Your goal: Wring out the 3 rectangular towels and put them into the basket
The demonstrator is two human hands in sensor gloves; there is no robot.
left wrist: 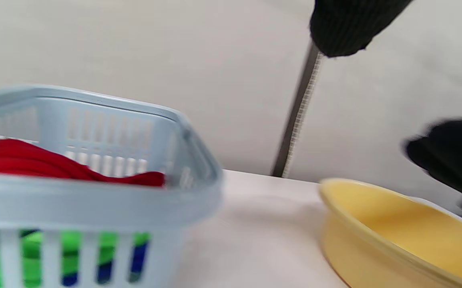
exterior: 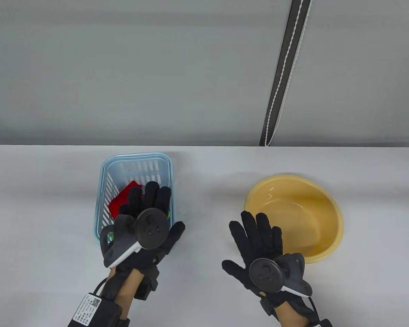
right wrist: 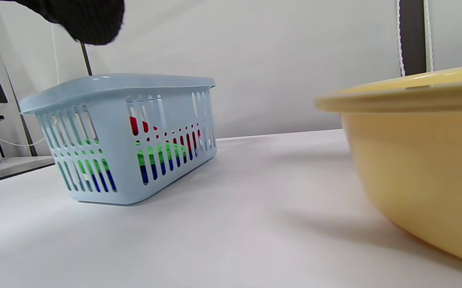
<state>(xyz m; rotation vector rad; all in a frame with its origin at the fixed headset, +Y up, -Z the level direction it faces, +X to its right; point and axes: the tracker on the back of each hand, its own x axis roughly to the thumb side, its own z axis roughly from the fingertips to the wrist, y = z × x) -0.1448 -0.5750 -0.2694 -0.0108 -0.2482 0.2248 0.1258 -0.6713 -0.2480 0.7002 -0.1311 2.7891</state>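
A light blue slotted basket (exterior: pixel 136 157) stands on the left of the table. It holds a red towel (exterior: pixel 124 197) on top of a green towel (left wrist: pixel 35 256) and a blue towel (left wrist: pixel 139 256), which show through the slots. The same stack shows in the right wrist view: red towel (right wrist: pixel 133 125), green towel (right wrist: pixel 153 156), blue towel (right wrist: pixel 145 174). My left hand (exterior: pixel 163 211) hovers over the basket's near end, fingers straight, holding nothing. My right hand (exterior: pixel 245 242) is spread flat over the table, left of the yellow basin (exterior: pixel 339 221), and is empty.
The yellow basin (right wrist: pixel 415 160) sits at the right with no towel visible in it. A dark strip with a white cord (exterior: pixel 283 75) hangs on the wall behind. Bare table lies between the basket (right wrist: pixel 115 88) and the basin.
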